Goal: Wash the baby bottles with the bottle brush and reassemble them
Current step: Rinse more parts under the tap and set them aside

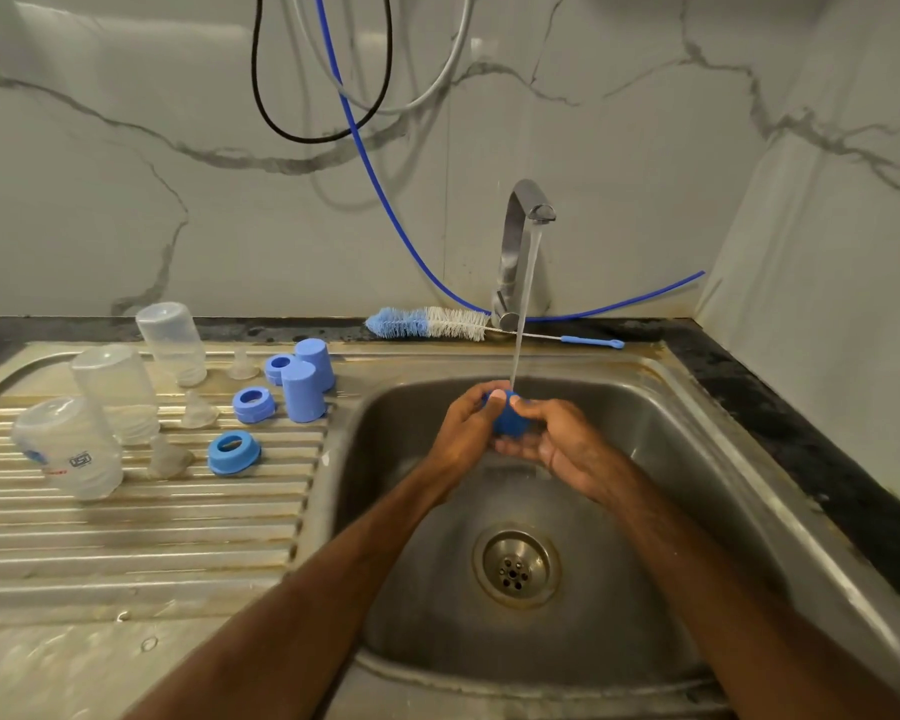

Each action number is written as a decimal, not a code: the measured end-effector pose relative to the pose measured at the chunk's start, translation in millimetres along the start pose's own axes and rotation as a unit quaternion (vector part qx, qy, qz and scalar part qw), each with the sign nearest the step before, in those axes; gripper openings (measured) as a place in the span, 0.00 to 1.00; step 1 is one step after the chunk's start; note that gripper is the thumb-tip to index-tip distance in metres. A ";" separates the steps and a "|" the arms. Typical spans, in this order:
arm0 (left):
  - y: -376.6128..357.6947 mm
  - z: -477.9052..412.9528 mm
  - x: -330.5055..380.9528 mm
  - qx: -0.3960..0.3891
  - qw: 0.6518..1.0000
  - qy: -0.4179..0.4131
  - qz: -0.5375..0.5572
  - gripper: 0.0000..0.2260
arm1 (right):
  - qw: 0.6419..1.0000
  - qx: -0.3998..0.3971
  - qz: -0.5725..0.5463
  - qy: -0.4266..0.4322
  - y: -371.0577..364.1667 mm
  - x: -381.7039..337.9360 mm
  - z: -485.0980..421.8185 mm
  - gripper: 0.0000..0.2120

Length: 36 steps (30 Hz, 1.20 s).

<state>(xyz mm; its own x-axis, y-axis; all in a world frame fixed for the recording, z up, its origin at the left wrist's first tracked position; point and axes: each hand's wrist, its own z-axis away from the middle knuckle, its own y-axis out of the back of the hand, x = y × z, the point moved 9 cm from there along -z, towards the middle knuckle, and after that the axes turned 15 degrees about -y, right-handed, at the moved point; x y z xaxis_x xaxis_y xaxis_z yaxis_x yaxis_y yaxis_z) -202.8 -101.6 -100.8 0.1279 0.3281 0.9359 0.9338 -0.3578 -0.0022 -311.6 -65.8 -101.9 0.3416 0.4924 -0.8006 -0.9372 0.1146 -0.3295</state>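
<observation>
Three clear plastic baby bottles (113, 389) stand inverted on the ribbed steel drainboard (126, 537); the blue-and-white bottle brush (430, 323) lies behind the steel sink (385, 459). Left hand (463, 431) and right hand (559, 446) together grip a blue plastic cap (510, 422) under the running tap (515, 241).

My one view, head-worn and wide-angle, looks forward and down from the near edge of the sink (671, 459) toward the back wall (126, 200); left hand (463, 433) and right hand (562, 449), holding a blue cap (510, 423), sit close, mid-frame.
</observation>
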 end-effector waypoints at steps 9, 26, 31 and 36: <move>-9.7 2.1 14.2 -0.043 0.986 -0.092 -0.136 0.20 | 0.994 -0.037 -0.061 -0.085 -3.2 22.0 -0.9 0.21; 1.8 1.6 -20.0 -0.122 0.938 -0.021 -0.325 0.14 | 0.868 0.234 0.377 0.225 7.2 -29.1 9.0 0.25; 11.0 0.4 -20.1 -0.072 0.955 -0.006 -0.287 0.16 | 0.843 0.277 0.382 0.259 8.3 -42.5 20.7 0.24; 9.8 1.2 -13.2 -0.070 0.954 -0.023 -0.290 0.17 | 0.843 0.282 0.363 0.280 10.2 -47.2 22.9 0.27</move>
<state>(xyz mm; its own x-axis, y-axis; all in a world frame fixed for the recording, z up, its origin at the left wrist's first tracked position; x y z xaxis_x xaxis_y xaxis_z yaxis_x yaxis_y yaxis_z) -194.9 -108.4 -113.7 -0.3783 0.5439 0.7490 0.7990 -0.2167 0.5609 -338.9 -68.1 -56.0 -0.5044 0.1425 -0.8516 -0.7438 0.4291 0.5124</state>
